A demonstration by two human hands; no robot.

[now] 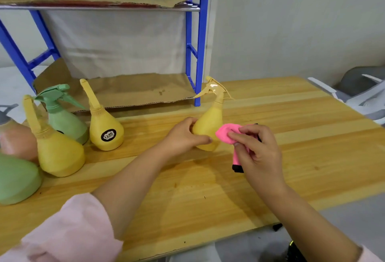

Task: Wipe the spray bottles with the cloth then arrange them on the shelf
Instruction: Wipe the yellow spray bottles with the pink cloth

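Yellow spray bottle [209,125], smooth matte plastic, pear-shaped, on wood surface [302,157] w/ left hand [183,136] grip clamped round its belly; right hand [257,151] pinches soft pink cloth [225,133] against its side.

The left sleeve [68,230] is pale pink, of soft matte fabric. It ends in a rumpled, loosely gathered cuff well up the forearm, which is bare beyond it. The right sleeve [369,254] is the same pale pink and shows only as a small cuff edge at the lower right corner. The left hand [183,136] and right hand [257,149] are bare.
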